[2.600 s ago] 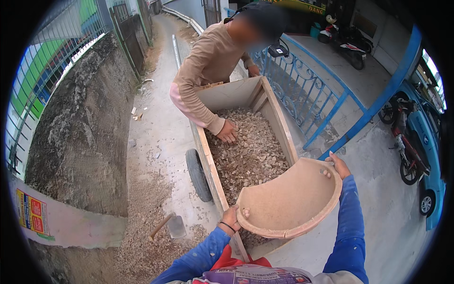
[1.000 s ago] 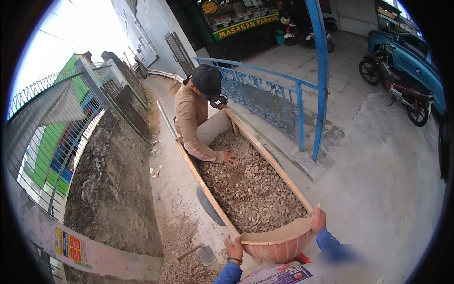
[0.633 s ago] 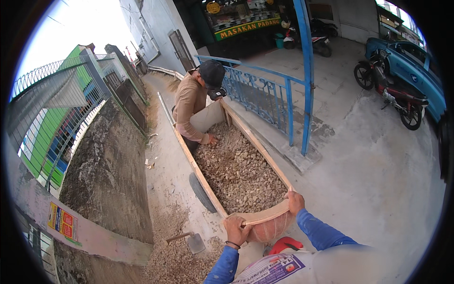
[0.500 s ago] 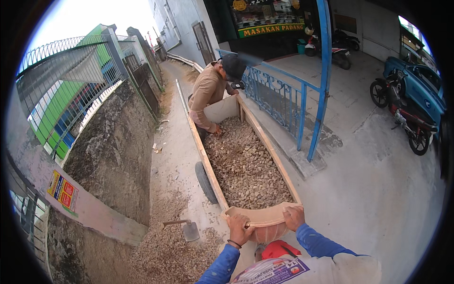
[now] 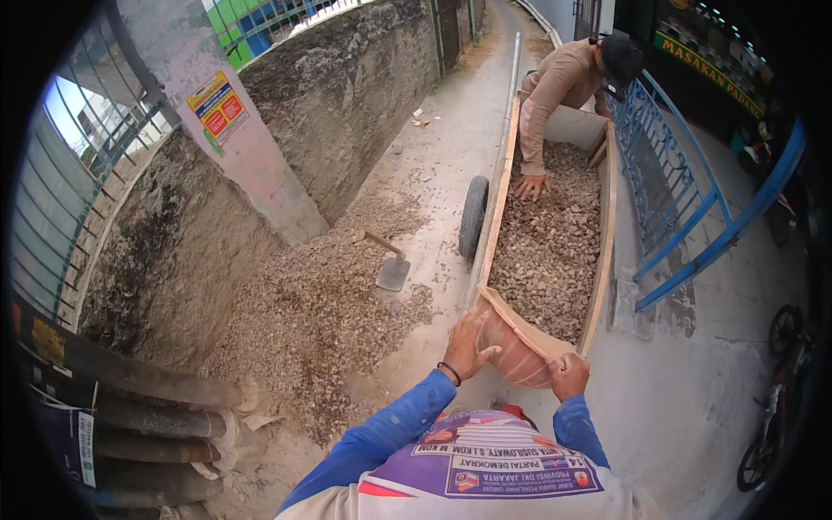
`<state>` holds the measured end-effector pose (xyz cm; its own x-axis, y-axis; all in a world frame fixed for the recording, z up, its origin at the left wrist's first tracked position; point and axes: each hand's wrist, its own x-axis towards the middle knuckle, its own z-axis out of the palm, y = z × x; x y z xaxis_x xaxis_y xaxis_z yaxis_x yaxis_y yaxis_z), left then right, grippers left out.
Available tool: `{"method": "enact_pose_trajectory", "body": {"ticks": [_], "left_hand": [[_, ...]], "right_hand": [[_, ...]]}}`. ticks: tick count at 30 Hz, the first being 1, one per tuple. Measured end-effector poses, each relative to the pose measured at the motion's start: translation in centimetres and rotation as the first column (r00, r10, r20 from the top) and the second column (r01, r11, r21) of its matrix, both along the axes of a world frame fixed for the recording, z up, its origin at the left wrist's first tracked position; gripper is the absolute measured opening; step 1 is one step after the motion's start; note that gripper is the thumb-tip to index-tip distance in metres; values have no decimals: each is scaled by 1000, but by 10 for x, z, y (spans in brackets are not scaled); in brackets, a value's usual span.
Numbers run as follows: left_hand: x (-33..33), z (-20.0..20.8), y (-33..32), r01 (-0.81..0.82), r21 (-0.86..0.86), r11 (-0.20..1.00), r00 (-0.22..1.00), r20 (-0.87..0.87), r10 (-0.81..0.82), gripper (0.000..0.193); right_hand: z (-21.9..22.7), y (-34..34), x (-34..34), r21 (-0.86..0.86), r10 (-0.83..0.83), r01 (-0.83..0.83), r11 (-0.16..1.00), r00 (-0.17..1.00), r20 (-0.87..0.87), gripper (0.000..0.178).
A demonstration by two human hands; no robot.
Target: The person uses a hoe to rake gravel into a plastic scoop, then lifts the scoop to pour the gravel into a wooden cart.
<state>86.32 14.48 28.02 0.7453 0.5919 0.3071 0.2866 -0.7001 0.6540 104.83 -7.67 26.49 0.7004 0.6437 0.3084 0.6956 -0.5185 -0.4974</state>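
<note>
A long wooden handcart (image 5: 604, 286) full of gravel (image 5: 548, 256) stands before me. Its near end is a curved, reddish-brown sheet (image 5: 513, 347) with a tan rim. My left hand (image 5: 469, 345) rests against the outer left side of this sheet, fingers stretched and thumb apart. At the near right corner, my right hand (image 5: 569, 376) is closed over the rim. Across the cart a person in a brown long-sleeved top and dark cap (image 5: 620, 59) bends over the load, one hand (image 5: 531, 186) spread on the gravel.
Loose gravel (image 5: 303, 303) lies heaped on the left, with a hoe (image 5: 393, 272) on it. The cart's tyre (image 5: 473, 217) shows beside its left wall. A rough wall (image 5: 347, 95) and thick pipes (image 5: 156, 451) line the left; a blue railing (image 5: 667, 173) and motorcycle (image 5: 771, 399) are right.
My left hand has let go of the rim and now lies on the sheet's outer side. My right hand keeps its grip. My view has swung left, and the other person's hand is spread flat.
</note>
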Motion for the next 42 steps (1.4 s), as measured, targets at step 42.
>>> {"method": "enact_pose_trajectory", "body": {"ticks": [42], "left_hand": [[-397, -219, -27, -141, -682, -718, 665, -602, 442, 72]], "right_hand": [[-138, 198, -335, -584, 925, -811, 37, 250, -288, 29]]}}
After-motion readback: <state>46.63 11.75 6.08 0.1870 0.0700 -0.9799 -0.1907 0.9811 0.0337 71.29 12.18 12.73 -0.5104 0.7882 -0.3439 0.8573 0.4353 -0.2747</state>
